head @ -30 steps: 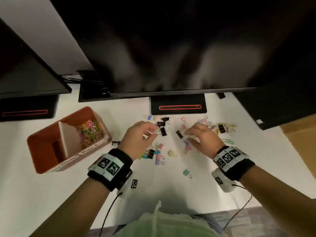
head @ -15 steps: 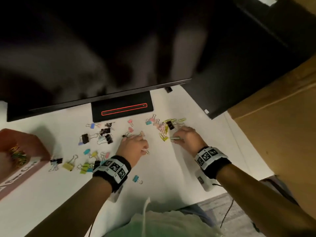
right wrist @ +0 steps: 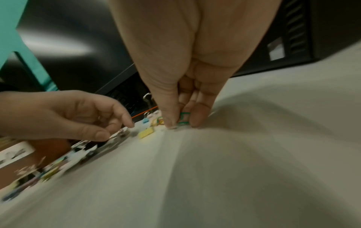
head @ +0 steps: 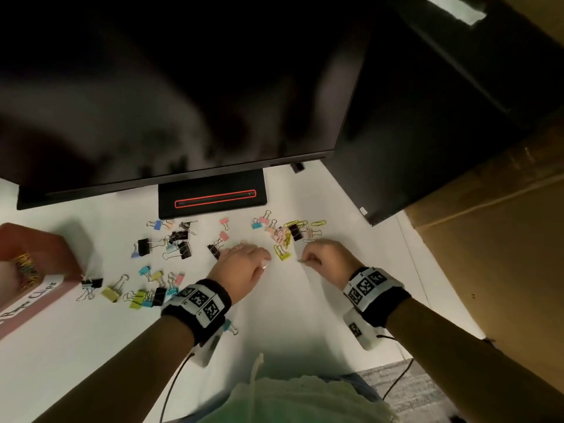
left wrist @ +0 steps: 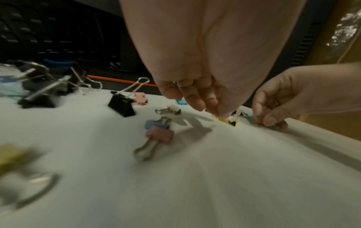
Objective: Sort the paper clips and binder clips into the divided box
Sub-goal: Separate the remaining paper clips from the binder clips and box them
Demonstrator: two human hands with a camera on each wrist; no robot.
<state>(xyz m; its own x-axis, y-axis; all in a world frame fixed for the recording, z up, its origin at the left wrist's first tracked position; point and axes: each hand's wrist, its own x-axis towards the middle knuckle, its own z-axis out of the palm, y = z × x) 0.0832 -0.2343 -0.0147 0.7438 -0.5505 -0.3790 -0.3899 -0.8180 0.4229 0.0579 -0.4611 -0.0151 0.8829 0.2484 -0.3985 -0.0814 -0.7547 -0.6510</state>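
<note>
Box [head: 36, 270] shifted left; green clip [right wrist: 184, 118] wrist-view only

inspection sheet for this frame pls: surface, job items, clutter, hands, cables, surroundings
Surface: white desk, clips scattered across it.
Job's things: loose binder clips and yellow paper clips on the desk; divided box at far left holds colourful paper clips.
Clutter: nothing seen.
Hands: left hand pinches a small metal piece, too blurred to name; right hand pinches a green paper clip at the desk.
Cables: thin black wires run from the wrist units.
Surroundings: dark monitor, cardboard box at right.
</note>
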